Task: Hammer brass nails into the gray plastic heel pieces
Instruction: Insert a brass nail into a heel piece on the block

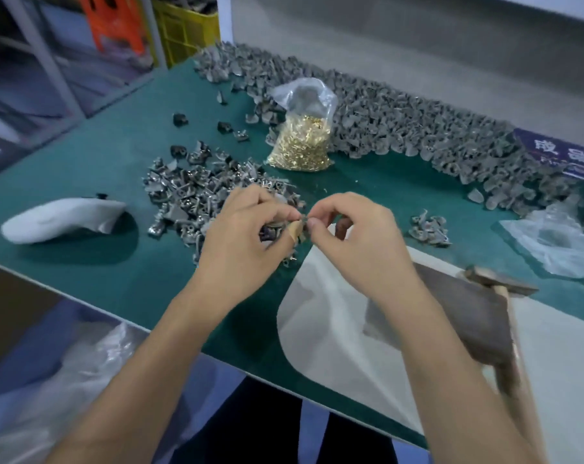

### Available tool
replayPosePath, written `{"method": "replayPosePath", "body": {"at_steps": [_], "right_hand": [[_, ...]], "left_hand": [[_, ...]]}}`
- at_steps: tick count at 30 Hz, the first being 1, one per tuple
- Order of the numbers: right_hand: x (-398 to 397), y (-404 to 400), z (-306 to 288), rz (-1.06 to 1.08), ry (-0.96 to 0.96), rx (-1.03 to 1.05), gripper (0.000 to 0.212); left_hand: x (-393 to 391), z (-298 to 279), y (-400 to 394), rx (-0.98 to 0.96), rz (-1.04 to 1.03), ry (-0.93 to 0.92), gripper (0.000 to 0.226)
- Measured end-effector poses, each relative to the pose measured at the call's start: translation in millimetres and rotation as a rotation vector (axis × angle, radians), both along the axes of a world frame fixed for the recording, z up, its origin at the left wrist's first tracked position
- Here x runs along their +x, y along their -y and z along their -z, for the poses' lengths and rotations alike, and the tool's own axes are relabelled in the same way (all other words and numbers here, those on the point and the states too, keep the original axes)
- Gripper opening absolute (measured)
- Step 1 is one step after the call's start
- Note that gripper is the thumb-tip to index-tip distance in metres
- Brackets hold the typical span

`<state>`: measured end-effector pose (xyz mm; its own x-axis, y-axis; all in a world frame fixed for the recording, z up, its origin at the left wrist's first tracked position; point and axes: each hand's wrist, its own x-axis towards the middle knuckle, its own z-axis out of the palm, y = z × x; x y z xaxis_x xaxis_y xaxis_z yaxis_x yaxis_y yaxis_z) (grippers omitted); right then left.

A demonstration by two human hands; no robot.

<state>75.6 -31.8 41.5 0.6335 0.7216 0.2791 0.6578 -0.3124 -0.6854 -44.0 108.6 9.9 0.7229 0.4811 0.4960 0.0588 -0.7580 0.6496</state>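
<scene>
Two hands meet above the green counter (99, 155): the left hand (247, 232) and right hand (357, 229) pinch one small gray heel piece (304, 222) between their fingertips, near the bag of brass nails (300, 145).

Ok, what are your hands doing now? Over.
Left hand and right hand both pinching one small gray heel piece. Hammer lying untouched at right. Nail bag behind. Nothing blocking.

Nail bag (300, 142) mid-counter (116, 155); long heel-piece heap (401, 122) behind and right; smaller pile (196, 189) left of bag. Hammer (498, 286) at right edge. Both hands (250, 229) (361, 229) meeting before smaller pile.
</scene>
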Motion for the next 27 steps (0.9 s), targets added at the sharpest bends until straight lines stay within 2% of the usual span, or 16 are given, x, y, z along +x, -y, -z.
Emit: {"method": "replayPosePath", "body": {"at_steps": [6,9,15,19,22,27], "right_hand": [[-1.1,-60.1,6.0,0.024,0.076,-0.119,0.008],[0.0,-76.1,11.4,0.02,0.076,-0.166,0.007],[7.1,-68.1,12.2,0.049,0.075,-0.15,0.009],[36.5,-18.6,3.0,0.188,0.022,-0.076,0.013],[56.7,30.1,1.8,0.359,0.012,-0.117,0.018],[60.1,78.1,10.5,0.483,-0.035,-0.198,0.016]], "left_hand": [[-10.5,8.5,-32.5,0.092,-0.217,-0.104,0.02],[-15.8,13.5,-42.6,0.072,-0.213,-0.152,0.026],[-18.7,9.6,-40.8,0.045,-0.186,-0.072,0.019],[-4.7,0.1,-19.2,0.059,-0.075,-0.049,0.017],[17.0,-1.1,5.4,0.173,0.019,-0.171,0.021],[53.3,1.9,47.3,0.145,0.257,-0.358,0.029]]}}
